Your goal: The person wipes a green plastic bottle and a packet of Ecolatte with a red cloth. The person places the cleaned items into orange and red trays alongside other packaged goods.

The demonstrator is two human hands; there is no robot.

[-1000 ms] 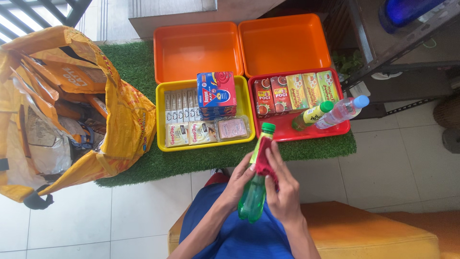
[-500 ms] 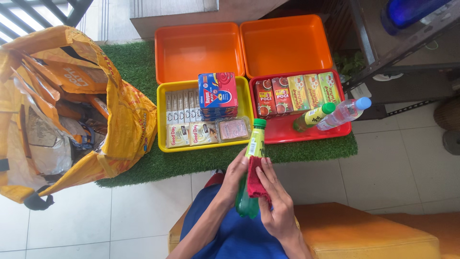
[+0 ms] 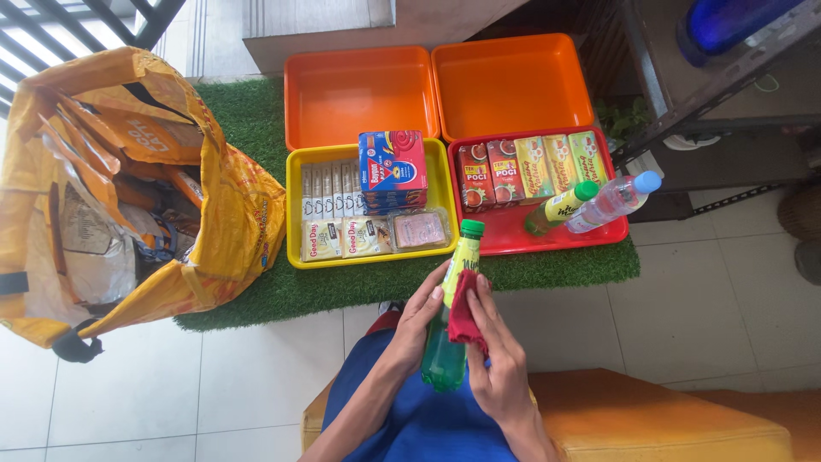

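My left hand (image 3: pixel 416 316) grips a green plastic bottle (image 3: pixel 451 325) with a green cap and yellow label, held upright in front of me. My right hand (image 3: pixel 498 364) presses a red cloth (image 3: pixel 464 312) against the bottle's side. Just beyond, a red tray (image 3: pixel 513 235) holds several drink cartons, a second green bottle (image 3: pixel 560 205) and a clear water bottle (image 3: pixel 611 199) lying down. A yellow tray (image 3: pixel 292 214) holds sachets, packets and a blue box (image 3: pixel 392 169).
Two empty orange trays (image 3: pixel 359 90) sit at the back of the green grass mat (image 3: pixel 248 120). A large yellow shopping bag (image 3: pixel 128 188) full of goods stands at the left. A dark metal shelf (image 3: pixel 727 94) is at the right, an orange seat (image 3: pixel 650 419) under me.
The red cloth has slid along the bottle's side under my right hand, and the bottle has shifted slightly, its cap staying pointed toward the trays.
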